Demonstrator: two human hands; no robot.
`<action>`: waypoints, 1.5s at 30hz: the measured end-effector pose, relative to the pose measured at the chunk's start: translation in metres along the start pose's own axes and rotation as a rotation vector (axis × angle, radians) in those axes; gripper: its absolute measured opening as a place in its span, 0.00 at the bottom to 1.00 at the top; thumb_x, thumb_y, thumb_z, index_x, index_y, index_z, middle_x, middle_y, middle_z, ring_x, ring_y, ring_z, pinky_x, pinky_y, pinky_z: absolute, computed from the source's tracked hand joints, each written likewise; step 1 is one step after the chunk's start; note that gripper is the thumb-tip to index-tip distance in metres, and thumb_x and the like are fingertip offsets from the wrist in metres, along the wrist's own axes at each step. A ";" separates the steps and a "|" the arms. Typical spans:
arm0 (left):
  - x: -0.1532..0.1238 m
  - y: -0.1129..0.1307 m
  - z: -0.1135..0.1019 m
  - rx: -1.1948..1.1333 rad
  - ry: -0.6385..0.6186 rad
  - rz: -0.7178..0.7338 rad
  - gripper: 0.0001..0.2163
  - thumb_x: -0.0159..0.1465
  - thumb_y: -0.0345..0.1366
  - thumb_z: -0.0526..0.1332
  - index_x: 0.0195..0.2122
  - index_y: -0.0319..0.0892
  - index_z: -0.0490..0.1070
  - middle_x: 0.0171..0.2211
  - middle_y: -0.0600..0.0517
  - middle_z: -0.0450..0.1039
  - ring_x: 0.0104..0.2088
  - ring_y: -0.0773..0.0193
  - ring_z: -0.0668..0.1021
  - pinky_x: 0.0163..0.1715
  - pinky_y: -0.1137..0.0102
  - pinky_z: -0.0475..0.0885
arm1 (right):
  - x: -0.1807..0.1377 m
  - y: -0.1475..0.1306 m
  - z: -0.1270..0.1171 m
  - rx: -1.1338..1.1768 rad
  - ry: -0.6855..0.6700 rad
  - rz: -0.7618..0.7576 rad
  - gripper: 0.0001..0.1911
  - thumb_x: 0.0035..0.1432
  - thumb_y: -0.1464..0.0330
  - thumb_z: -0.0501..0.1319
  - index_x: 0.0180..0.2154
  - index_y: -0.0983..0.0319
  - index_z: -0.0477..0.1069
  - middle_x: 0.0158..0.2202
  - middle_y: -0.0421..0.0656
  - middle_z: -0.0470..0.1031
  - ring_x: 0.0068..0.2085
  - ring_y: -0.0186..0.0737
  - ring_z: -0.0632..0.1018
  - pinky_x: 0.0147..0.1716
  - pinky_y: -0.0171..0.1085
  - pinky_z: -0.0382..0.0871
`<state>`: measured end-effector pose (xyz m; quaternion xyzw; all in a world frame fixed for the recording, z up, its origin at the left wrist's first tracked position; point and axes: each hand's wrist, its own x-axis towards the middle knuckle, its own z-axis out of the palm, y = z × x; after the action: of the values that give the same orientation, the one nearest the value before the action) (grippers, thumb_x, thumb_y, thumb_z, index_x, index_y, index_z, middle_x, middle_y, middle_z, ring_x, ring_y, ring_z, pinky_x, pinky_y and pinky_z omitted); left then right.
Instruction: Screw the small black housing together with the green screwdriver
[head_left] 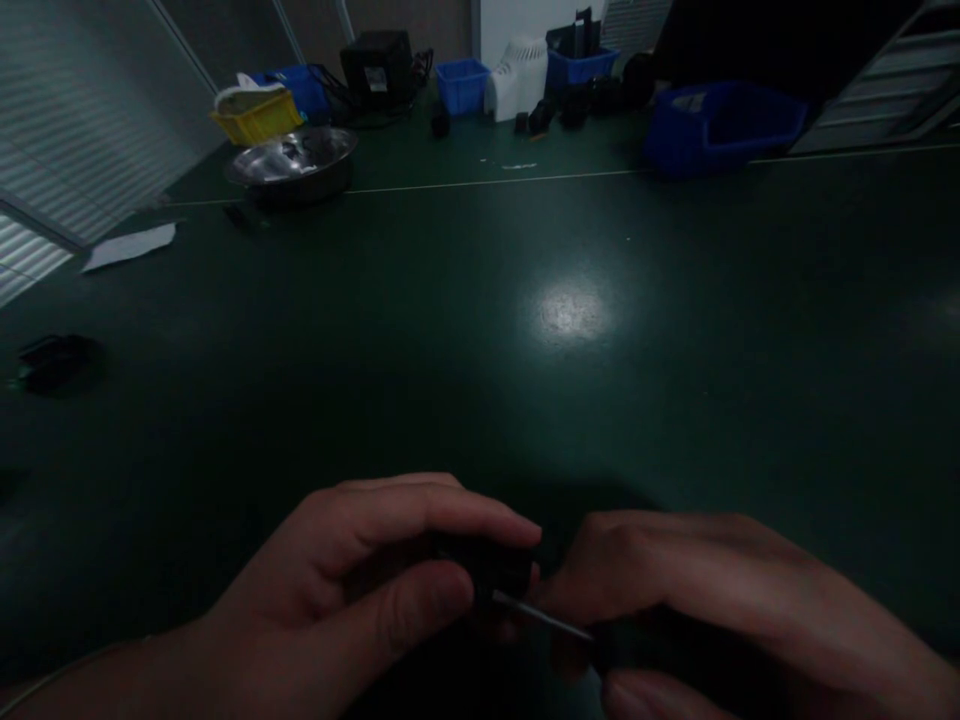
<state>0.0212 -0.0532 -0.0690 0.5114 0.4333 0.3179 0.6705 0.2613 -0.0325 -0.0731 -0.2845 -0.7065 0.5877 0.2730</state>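
My left hand (pixel 375 580) is closed round a small black part (pixel 491 565), pinched between thumb and forefinger near the table's front edge. My right hand (pixel 720 610) is closed on a dark-handled tool (pixel 660 650) whose thin metal shaft (pixel 540 617) points left into the black part. The two hands nearly touch just above the dark green table (pixel 570 310). The light is dim and the tool's handle is mostly hidden by my fingers.
A metal bowl (pixel 294 162) and a yellow bin (pixel 256 115) stand at the back left. Blue bins (pixel 716 125) and a white housing (pixel 517 78) line the far edge. A white paper (pixel 129 246) and a black object (pixel 56 362) lie at the left.
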 end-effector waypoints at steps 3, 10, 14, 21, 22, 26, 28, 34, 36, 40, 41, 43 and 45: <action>-0.001 -0.001 0.001 -0.077 0.026 -0.047 0.09 0.66 0.38 0.65 0.46 0.54 0.81 0.38 0.54 0.80 0.37 0.66 0.82 0.38 0.81 0.75 | 0.003 -0.003 -0.005 0.038 -0.035 0.010 0.14 0.59 0.78 0.66 0.46 0.58 0.78 0.36 0.40 0.82 0.37 0.34 0.82 0.38 0.25 0.72; -0.002 -0.001 0.000 -0.191 -0.010 -0.056 0.08 0.66 0.38 0.64 0.45 0.49 0.82 0.36 0.52 0.76 0.34 0.63 0.82 0.35 0.76 0.77 | 0.003 0.003 -0.001 0.063 -0.026 -0.055 0.18 0.61 0.78 0.65 0.50 0.54 0.76 0.39 0.40 0.84 0.38 0.36 0.84 0.38 0.28 0.76; -0.003 -0.002 0.002 -0.265 -0.014 -0.065 0.08 0.67 0.36 0.64 0.45 0.48 0.82 0.35 0.52 0.76 0.34 0.64 0.82 0.36 0.76 0.78 | 0.002 0.006 0.002 0.058 -0.016 -0.088 0.19 0.61 0.78 0.65 0.52 0.56 0.75 0.40 0.40 0.84 0.39 0.35 0.84 0.38 0.27 0.77; -0.003 -0.002 0.002 -0.191 -0.028 -0.027 0.09 0.68 0.35 0.62 0.46 0.48 0.81 0.35 0.52 0.76 0.34 0.64 0.82 0.36 0.77 0.78 | 0.003 0.005 0.005 0.004 0.033 -0.080 0.14 0.63 0.75 0.65 0.48 0.55 0.76 0.37 0.38 0.84 0.36 0.34 0.84 0.35 0.27 0.77; -0.003 -0.002 0.002 -0.154 -0.027 -0.013 0.09 0.68 0.35 0.62 0.46 0.48 0.80 0.36 0.52 0.76 0.35 0.64 0.82 0.36 0.77 0.77 | 0.002 0.006 0.007 -0.007 0.049 -0.083 0.14 0.63 0.74 0.65 0.48 0.54 0.77 0.37 0.37 0.84 0.34 0.33 0.84 0.34 0.26 0.77; -0.004 0.000 0.005 -0.102 -0.027 0.028 0.10 0.68 0.33 0.61 0.48 0.50 0.79 0.39 0.52 0.76 0.37 0.64 0.81 0.38 0.78 0.76 | -0.003 0.006 0.008 -0.062 0.130 -0.088 0.07 0.64 0.69 0.65 0.44 0.53 0.77 0.34 0.35 0.84 0.31 0.31 0.84 0.31 0.23 0.75; -0.004 0.000 0.007 -0.151 0.015 0.011 0.09 0.67 0.34 0.63 0.46 0.50 0.80 0.37 0.53 0.76 0.36 0.66 0.81 0.36 0.80 0.76 | -0.003 0.005 0.007 -0.062 0.104 -0.082 0.07 0.63 0.70 0.65 0.44 0.54 0.76 0.34 0.35 0.84 0.31 0.31 0.84 0.32 0.23 0.76; -0.003 0.000 0.009 -0.146 0.104 -0.075 0.08 0.65 0.34 0.66 0.43 0.53 0.81 0.37 0.54 0.78 0.35 0.65 0.82 0.35 0.79 0.78 | 0.000 0.006 0.004 -0.072 0.076 -0.080 0.13 0.60 0.75 0.67 0.45 0.54 0.76 0.36 0.37 0.84 0.34 0.34 0.85 0.35 0.25 0.77; -0.002 0.001 0.010 -0.096 0.121 -0.051 0.10 0.64 0.32 0.66 0.43 0.54 0.82 0.36 0.54 0.79 0.34 0.65 0.82 0.34 0.79 0.78 | -0.002 0.007 0.005 -0.124 0.104 -0.084 0.11 0.60 0.71 0.67 0.44 0.52 0.77 0.36 0.36 0.85 0.34 0.35 0.85 0.36 0.26 0.78; -0.002 0.000 0.012 0.030 0.191 0.027 0.11 0.61 0.30 0.67 0.41 0.53 0.82 0.33 0.54 0.78 0.30 0.67 0.81 0.30 0.82 0.76 | -0.003 0.007 0.009 -0.162 0.147 -0.059 0.05 0.62 0.67 0.65 0.41 0.52 0.78 0.32 0.39 0.84 0.31 0.38 0.85 0.32 0.28 0.80; -0.002 -0.002 0.012 0.051 0.191 0.060 0.11 0.61 0.29 0.67 0.41 0.53 0.82 0.32 0.55 0.78 0.29 0.67 0.81 0.29 0.82 0.76 | -0.002 0.006 0.010 -0.159 0.141 -0.056 0.07 0.62 0.68 0.65 0.42 0.52 0.77 0.32 0.38 0.84 0.30 0.38 0.85 0.33 0.28 0.80; -0.001 -0.006 0.010 0.090 0.169 0.151 0.13 0.60 0.27 0.68 0.43 0.52 0.81 0.32 0.55 0.79 0.29 0.67 0.82 0.29 0.82 0.77 | -0.001 0.004 0.009 -0.152 0.146 -0.072 0.10 0.60 0.71 0.66 0.43 0.52 0.77 0.32 0.36 0.84 0.30 0.36 0.85 0.33 0.26 0.79; -0.001 -0.010 0.008 0.151 0.152 0.243 0.15 0.59 0.25 0.69 0.44 0.50 0.80 0.32 0.55 0.79 0.28 0.67 0.82 0.28 0.83 0.77 | 0.000 0.002 0.007 -0.157 0.164 -0.090 0.12 0.59 0.73 0.67 0.43 0.52 0.76 0.34 0.35 0.84 0.32 0.34 0.84 0.35 0.25 0.78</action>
<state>0.0280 -0.0600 -0.0779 0.5834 0.4404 0.4012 0.5520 0.2562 -0.0372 -0.0762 -0.3202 -0.7377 0.4923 0.3330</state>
